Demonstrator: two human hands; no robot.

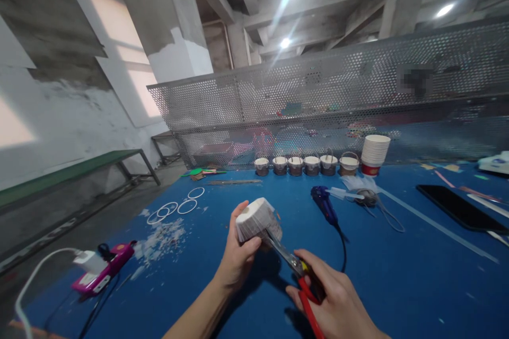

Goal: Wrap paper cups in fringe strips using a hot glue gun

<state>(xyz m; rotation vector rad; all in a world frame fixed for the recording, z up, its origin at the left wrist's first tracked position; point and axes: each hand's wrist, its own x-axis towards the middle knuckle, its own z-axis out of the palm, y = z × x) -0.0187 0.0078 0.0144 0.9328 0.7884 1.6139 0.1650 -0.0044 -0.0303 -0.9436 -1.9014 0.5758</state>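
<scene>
My left hand (pixel 237 254) is closed around a small paper cup (pixel 254 218), tilted on its side, with a greyish wrapping around its wall. In my right hand (pixel 330 291) is a pair of scissors (pixel 289 258) with red and yellow handles. The metal blades reach up and left, and their tips meet the cup's wrapped side near my left thumb. Whether the blades are parted at the tips I cannot tell. Both hands are above the blue table (pixel 382 280).
A blue glue gun (pixel 325 204) lies behind my right hand, near a twine ball (pixel 366 197). Several small handled buckets (pixel 296 166) and stacked paper cups (pixel 375 154) line the perforated metal screen (pixel 278 100). White rings (pixel 187 206), scraps (pixel 163 238) and a pink power strip (pixel 104 271) lie left; a phone (pixel 457 206) lies right.
</scene>
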